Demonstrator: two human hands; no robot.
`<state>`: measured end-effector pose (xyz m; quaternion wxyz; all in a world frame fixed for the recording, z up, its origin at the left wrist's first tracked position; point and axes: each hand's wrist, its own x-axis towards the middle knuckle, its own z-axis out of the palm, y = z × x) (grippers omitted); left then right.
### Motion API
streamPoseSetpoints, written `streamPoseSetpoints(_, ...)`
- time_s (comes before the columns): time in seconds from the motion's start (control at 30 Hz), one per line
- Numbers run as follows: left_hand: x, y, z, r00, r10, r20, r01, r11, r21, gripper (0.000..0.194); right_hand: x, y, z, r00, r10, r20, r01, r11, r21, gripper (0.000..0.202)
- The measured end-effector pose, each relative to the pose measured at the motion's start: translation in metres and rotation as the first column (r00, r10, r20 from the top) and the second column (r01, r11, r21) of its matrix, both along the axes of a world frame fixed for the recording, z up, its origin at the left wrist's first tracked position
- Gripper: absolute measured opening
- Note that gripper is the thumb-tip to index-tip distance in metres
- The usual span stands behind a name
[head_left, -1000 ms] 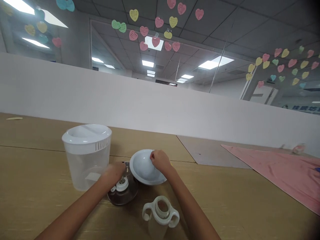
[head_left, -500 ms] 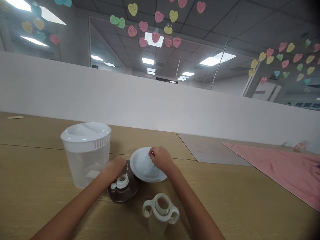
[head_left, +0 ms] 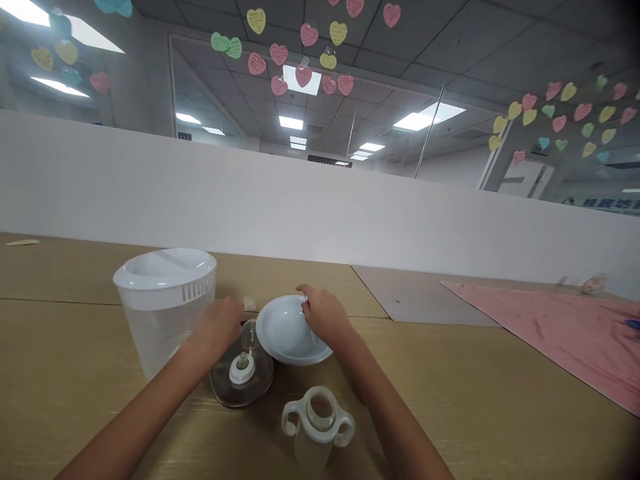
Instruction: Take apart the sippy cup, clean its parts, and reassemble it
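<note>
The right hand (head_left: 324, 315) pinches a thin stick (head_left: 313, 339), pointing down into the white bowl (head_left: 277, 330), maybe to reach low. The left hand (head_left: 223, 323) is by the dark dish (head_left: 261, 379); I can't tell its grip. Dish and bowl sit close, likely for easy reach.

L hand (head_left: 223, 323) & R hand (head_left: 325, 316) bare — forearms (head_left: 145, 410) bare, slim.

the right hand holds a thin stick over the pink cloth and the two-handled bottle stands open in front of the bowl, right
Not quite: in the head view, the right hand holds the thin stick over the white bowl, not the pink cloth. The two-handled bottle does stand open in front.
</note>
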<state>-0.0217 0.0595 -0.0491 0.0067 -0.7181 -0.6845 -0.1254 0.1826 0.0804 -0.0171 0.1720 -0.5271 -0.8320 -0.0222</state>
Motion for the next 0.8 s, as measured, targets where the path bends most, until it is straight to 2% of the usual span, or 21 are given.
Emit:
streamPoseSetpoints(0.1, 0.01, -0.009, 0.021, 0.994, 0.018, -0.11, -0.013, 0.999, 0.05, 0.022, 0.005, -0.004, 0.01, 0.987, 0.007, -0.158, -0.003, 1.0, 0.029, 0.055)
streamPoseSetpoints(0.17, 0.021, -0.013, 0.029, 0.998, -0.055, -0.017, 0.056, 0.997, 0.06, 0.025, 0.009, -0.008, 0.018, 0.949, 0.043, -0.313, -0.02, 0.997, 0.075, 0.059)
streamPoseSetpoints(0.2, 0.027, -0.014, 0.03, 0.99, -0.107, 0.087, 0.103, 0.993, 0.052, 0.025, 0.011, -0.01, 0.022, 0.917, 0.08, -0.39, -0.039, 0.993, 0.112, 0.057)
streamPoseSetpoints(0.27, 0.038, -0.016, 0.028, 0.92, -0.188, 0.345, 0.194, 0.981, 0.018, 0.026, 0.015, -0.017, 0.029, 0.821, 0.191, -0.538, -0.093, 0.975, 0.203, 0.047)
streamPoseSetpoints(0.37, 0.051, -0.018, 0.018, 0.75, -0.215, 0.625, 0.284, 0.959, -0.01, 0.026, 0.016, -0.027, 0.034, 0.606, 0.349, -0.715, -0.143, 0.932, 0.334, 0.034)
streamPoseSetpoints(0.43, 0.057, -0.019, 0.012, 0.686, -0.24, 0.687, 0.314, 0.949, 0.018, 0.023, 0.013, -0.034, 0.035, 0.48, 0.417, -0.772, -0.151, 0.906, 0.395, 0.029)
streamPoseSetpoints(0.5, 0.06, -0.021, 0.009, 0.669, -0.26, 0.696, 0.33, 0.943, 0.035, 0.021, 0.009, -0.038, 0.034, 0.407, 0.46, -0.789, -0.153, 0.886, 0.437, 0.025)
streamPoseSetpoints(0.57, 0.063, -0.023, 0.008, 0.693, -0.276, 0.666, 0.327, 0.944, 0.05, 0.025, 0.005, -0.038, 0.031, 0.385, 0.48, -0.788, -0.16, 0.876, 0.456, 0.023)
streamPoseSetpoints(0.63, 0.065, -0.025, 0.009, 0.735, -0.309, 0.604, 0.324, 0.942, 0.087, 0.03, 0.002, -0.037, 0.028, 0.401, 0.483, -0.779, -0.18, 0.875, 0.45, 0.023)
streamPoseSetpoints(0.8, 0.069, -0.033, 0.017, 0.78, -0.363, 0.51, 0.35, 0.928, 0.124, 0.035, -0.001, -0.032, 0.022, 0.543, 0.443, -0.713, -0.213, 0.894, 0.393, 0.025)
